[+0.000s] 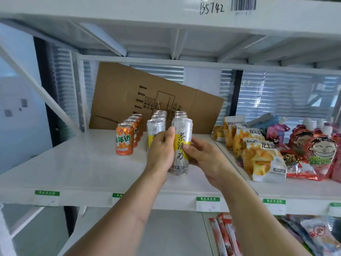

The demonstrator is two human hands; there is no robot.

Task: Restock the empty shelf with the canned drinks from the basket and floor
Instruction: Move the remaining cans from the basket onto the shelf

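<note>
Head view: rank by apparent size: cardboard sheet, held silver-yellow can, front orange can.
1. cardboard sheet, largest by far.
2. silver-yellow can, held in both hands; nearer the camera, so its margin is unsure.
3. front orange can, smallest.

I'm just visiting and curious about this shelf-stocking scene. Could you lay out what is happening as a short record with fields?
setting: white shelf in a shop
held item: tall silver and yellow can, upright, label facing the camera
left hand: grips the can's left side
right hand: grips the can's right side
already stocked: a row of orange cans and rows of silver cans behind the held one
backdrop: flattened cardboard sheet leaning at the back
neighbouring section: snack bags on the right
</note>
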